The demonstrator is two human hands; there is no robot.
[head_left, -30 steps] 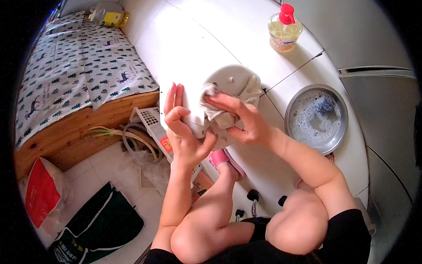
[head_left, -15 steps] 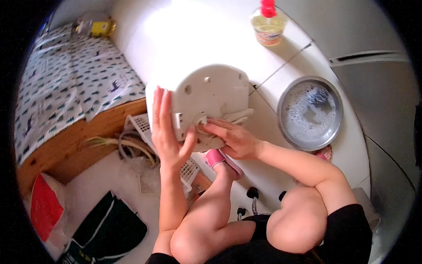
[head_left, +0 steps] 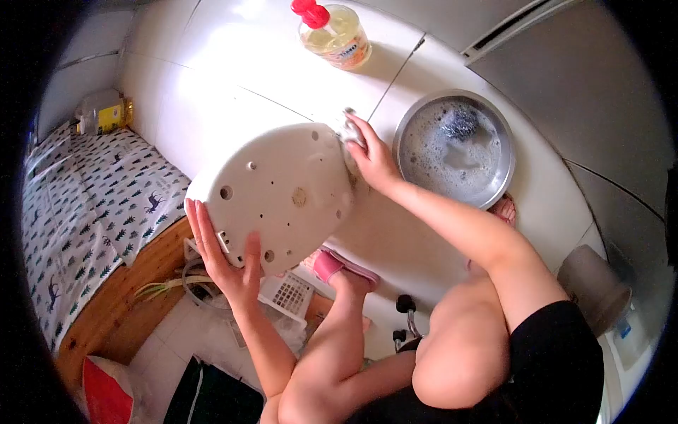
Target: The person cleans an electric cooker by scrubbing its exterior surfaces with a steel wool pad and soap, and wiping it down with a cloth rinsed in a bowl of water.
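Note:
A white, round-ended plastic piece (head_left: 272, 177) with several holes and a brownish round patch is held tilted above the floor. My left hand (head_left: 229, 261) grips its lower left edge, thumb over the near face and fingers along the side. At the far right edge, my right hand (head_left: 371, 155) is closed on a bunched whitish cloth (head_left: 347, 133). Part of the cloth hangs down behind the hand. To the right stands a metal basin (head_left: 404, 134) of sudsy water with a dark scrubbing pad (head_left: 460, 124) in it.
A pump bottle (head_left: 339, 42) of yellowish liquid with a red top stands on the white tiles. At left is a wooden ledge (head_left: 134, 279) under a patterned cloth (head_left: 106, 191). A white plastic basket (head_left: 289, 293) lies near my pink slipper (head_left: 332, 267). Grey cabinets (head_left: 586, 99) line the right.
My right hand has moved with the cloth from the middle of the plastic piece to its far right edge. The piece has turned and shifted left with my left hand. The camera view has also shifted.

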